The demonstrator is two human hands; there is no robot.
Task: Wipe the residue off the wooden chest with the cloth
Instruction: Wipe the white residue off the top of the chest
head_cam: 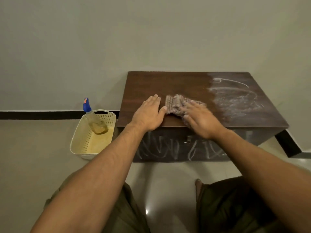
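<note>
Now L hand [150, 113] flat, grip released, on chest [176, 84]; R hand [201, 121] presses cloth [175, 105], unclenched.

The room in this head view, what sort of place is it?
Probably a room in a home, in a corner: a wooden chest stands on a glossy tiled floor against a plain wall, with a plastic basket holding a spray bottle beside it.

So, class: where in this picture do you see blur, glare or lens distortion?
Head view: the right hand on the cloth is motion-blurred; the left hand is sharper; a glare spot shines on the floor; the baseboard bends near the edges; the light is dim.
</note>
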